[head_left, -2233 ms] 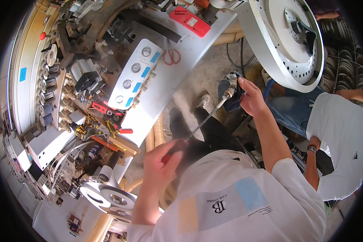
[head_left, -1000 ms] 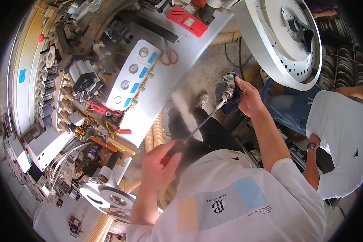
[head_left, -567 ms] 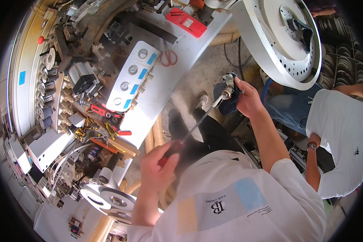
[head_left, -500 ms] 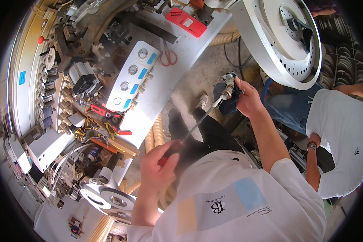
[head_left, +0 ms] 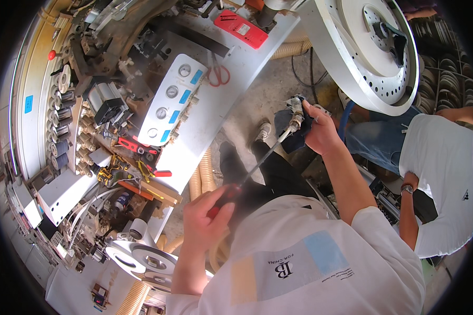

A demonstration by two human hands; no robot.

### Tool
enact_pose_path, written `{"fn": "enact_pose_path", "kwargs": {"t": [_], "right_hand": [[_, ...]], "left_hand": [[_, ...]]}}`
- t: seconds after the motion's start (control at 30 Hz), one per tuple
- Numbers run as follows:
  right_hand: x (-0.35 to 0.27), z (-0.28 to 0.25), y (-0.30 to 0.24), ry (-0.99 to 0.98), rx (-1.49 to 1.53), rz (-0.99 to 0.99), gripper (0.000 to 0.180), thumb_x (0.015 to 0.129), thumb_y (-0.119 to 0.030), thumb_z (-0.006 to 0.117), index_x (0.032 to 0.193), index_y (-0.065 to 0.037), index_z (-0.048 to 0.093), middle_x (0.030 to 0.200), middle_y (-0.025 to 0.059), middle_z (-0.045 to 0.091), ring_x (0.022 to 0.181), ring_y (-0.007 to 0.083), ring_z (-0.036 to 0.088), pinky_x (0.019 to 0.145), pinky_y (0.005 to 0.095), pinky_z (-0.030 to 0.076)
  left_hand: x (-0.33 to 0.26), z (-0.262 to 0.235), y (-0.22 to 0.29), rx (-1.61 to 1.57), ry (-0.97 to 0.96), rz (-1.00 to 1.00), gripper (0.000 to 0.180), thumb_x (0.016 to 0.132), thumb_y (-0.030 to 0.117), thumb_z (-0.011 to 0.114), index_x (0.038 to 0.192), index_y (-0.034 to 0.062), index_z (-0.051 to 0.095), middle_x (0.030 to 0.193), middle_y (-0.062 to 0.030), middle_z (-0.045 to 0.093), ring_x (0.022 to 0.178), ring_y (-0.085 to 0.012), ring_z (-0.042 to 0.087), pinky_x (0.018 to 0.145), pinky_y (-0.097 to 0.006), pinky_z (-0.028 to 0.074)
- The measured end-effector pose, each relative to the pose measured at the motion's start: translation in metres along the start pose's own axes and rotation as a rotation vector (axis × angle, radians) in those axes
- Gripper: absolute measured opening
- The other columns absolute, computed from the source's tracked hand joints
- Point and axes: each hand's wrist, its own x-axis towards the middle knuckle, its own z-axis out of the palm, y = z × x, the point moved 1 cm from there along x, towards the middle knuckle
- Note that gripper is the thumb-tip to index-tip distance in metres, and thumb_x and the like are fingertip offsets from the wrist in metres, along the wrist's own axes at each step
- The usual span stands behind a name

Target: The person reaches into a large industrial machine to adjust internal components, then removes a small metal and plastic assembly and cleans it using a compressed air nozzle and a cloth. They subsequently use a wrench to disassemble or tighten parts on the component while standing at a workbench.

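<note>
While left grip (head_left: 206, 216) curls round red handle (head_left: 228, 195), right grip (head_left: 322, 130) clasps fitting (head_left: 295, 122) beyond shaft (head_left: 261, 164)

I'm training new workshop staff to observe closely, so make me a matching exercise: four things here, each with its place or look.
Things:
1. Long-shafted tool
2. Metal fitting
3. Scissors
4. Gauge panel

Places and looks:
A. White, with blue labels beside round dials
B. Red handle gripped in the left hand
C. Looped reddish handles, lying on the white table
D. Held in the right hand, with dark cloth

Right pairs: 1-B, 2-D, 3-C, 4-A.
</note>
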Motion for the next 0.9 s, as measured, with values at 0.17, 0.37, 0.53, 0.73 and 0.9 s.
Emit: {"fn": "enact_pose_path", "kwargs": {"t": [0.17,0.37,0.53,0.73,0.9], "right_hand": [[-0.002,0.009,0.004,0.078,0.097,0.046,0.028,0.102,-0.03,0.058,0.108,-0.003,0.064,0.094,0.0085,0.069,0.081,0.0195,0.064,0.076,0.0335,0.052],[0.004,-0.006,0.014,0.015,0.174,0.109,0.033,0.102,-0.035,0.056,0.112,-0.004,0.064,0.096,0.011,0.068,0.085,0.029,0.063,0.083,0.0459,0.051],[0.003,-0.005,0.014,0.018,0.218,0.099,0.034,0.102,-0.036,0.056,0.11,-0.005,0.066,0.089,0.0124,0.068,0.078,0.0283,0.06,0.079,0.0422,0.049],[-0.011,0.013,0.003,0.039,0.211,0.088,0.031,0.105,-0.034,0.052,0.11,-0.005,0.062,0.086,0.0078,0.067,0.075,0.0227,0.061,0.077,0.0397,0.048],[-0.011,-0.004,0.006,0.016,0.26,0.075,0.032,0.104,-0.036,0.052,0.105,-0.007,0.065,0.081,0.008,0.065,0.08,0.0249,0.061,0.081,0.0438,0.048]], "left_hand": [[0.001,-0.001,0.0,-0.061,-0.022,-0.031,0.037,0.086,0.006,0.07,0.123,0.0037,0.071,0.098,-0.0082,0.075,0.073,-0.0051,0.064,0.062,-0.02,0.049],[0.0,-0.003,-0.01,-0.19,-0.083,-0.109,0.036,0.088,0.009,0.069,0.124,0.002,0.07,0.101,-0.0073,0.076,0.077,-0.0049,0.063,0.067,-0.02,0.049],[0.002,0.001,-0.004,-0.162,-0.083,-0.048,0.036,0.089,0.011,0.069,0.123,0.0007,0.07,0.101,-0.0062,0.075,0.078,-0.0049,0.063,0.067,-0.02,0.049],[0.004,0.004,0.004,-0.185,-0.042,-0.077,0.037,0.088,0.012,0.07,0.123,-0.0014,0.07,0.102,-0.0067,0.075,0.079,-0.0063,0.064,0.068,-0.02,0.049],[0.007,0.008,0.01,-0.065,-0.05,-0.056,0.038,0.087,0.012,0.071,0.122,-0.0012,0.07,0.098,-0.0081,0.074,0.078,-0.0088,0.065,0.067,-0.021,0.05]]}}
